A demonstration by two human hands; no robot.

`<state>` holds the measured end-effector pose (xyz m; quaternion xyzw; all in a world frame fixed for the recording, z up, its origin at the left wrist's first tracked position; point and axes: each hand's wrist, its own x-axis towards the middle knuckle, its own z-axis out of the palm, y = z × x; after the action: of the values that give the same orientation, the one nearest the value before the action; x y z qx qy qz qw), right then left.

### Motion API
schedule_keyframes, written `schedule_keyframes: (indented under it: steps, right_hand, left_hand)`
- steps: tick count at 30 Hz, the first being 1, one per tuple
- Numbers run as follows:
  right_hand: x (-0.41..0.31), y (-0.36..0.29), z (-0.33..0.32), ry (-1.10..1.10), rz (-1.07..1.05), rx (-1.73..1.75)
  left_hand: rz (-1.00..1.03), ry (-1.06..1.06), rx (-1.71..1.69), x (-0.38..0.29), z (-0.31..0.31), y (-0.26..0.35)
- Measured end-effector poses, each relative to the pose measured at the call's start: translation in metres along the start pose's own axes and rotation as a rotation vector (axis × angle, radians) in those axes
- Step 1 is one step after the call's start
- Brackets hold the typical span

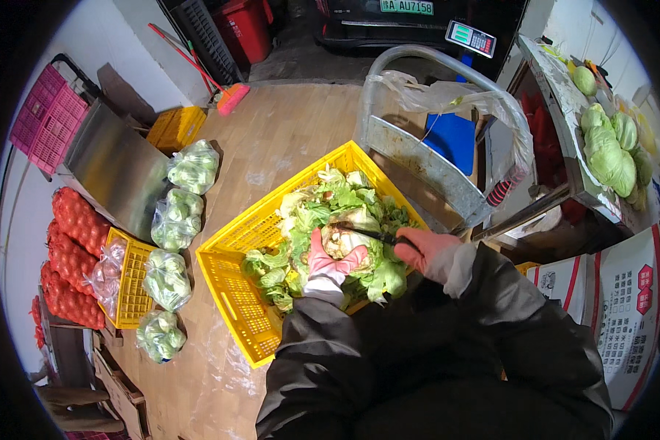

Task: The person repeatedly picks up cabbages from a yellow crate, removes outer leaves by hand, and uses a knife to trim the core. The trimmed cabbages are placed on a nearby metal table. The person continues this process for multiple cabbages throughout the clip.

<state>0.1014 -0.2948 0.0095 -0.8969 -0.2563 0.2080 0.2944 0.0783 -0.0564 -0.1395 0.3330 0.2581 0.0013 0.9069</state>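
Observation:
My left hand, in a pink glove, holds a head of lettuce from its near side. Brown, discoloured patches mark the face of that head. In my right hand, also gloved in pink, is a knife with a dark handle; its blade lies across the lettuce, and how deep it sits I cannot tell. Both hands are over a yellow plastic crate that holds a pile of loose lettuce leaves. Beneath my hands, part of the pile is hidden.
Several plastic bags of green vegetables line the floor at left, beside red mesh sacks of onions. A metal-framed cart stands beyond the crate. Cabbages rest on the right-hand table. Printed cartons are at right; a broom leans far left.

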Motion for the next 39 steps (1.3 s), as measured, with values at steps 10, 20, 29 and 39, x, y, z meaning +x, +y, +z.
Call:
schedule_keyframes:
  steps: [10, 20, 29, 39]
  right_hand:
    - [0.04, 0.007, -0.005, -0.31, 0.152, -0.244]
    - [0.095, -0.024, 0.014, -0.315, 0.259, -0.307]
    - [0.141, 0.0, 0.01, -0.2, 0.368, -0.376]
    - [0.04, 0.026, 0.006, 0.013, 0.401, -0.014]
  left_hand:
    - [-0.329, 0.03, -0.549, 0.045, -0.02, -0.013]
    - [0.329, 0.12, 1.074, 0.011, 0.003, -0.007]
    - [-0.227, -0.153, -0.404, -0.021, 0.011, -0.006]
    - [-0.344, -0.365, -0.421, -0.031, -0.011, 0.005]
